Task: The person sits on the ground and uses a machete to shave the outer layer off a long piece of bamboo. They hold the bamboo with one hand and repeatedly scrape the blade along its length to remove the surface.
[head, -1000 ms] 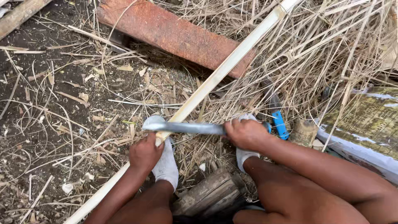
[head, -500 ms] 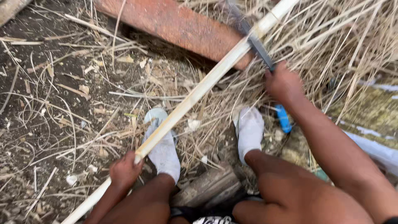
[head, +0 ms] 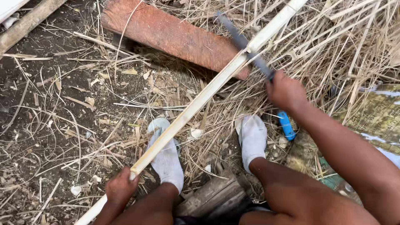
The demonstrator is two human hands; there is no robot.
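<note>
Right hand (head: 286,91) of mine is clamped on the knife (head: 243,43), its blade lying across the pale bamboo strip (head: 208,93) far up (no finished split visible), while left hand (head: 121,189) grips the near end.

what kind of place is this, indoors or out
Most likely an outdoor work spot, perhaps a yard or farm edge. The ground is bare dark soil strewn with dry straw, a weathered plank lies on it, and the right hand works a blade against a pale pole.
</note>
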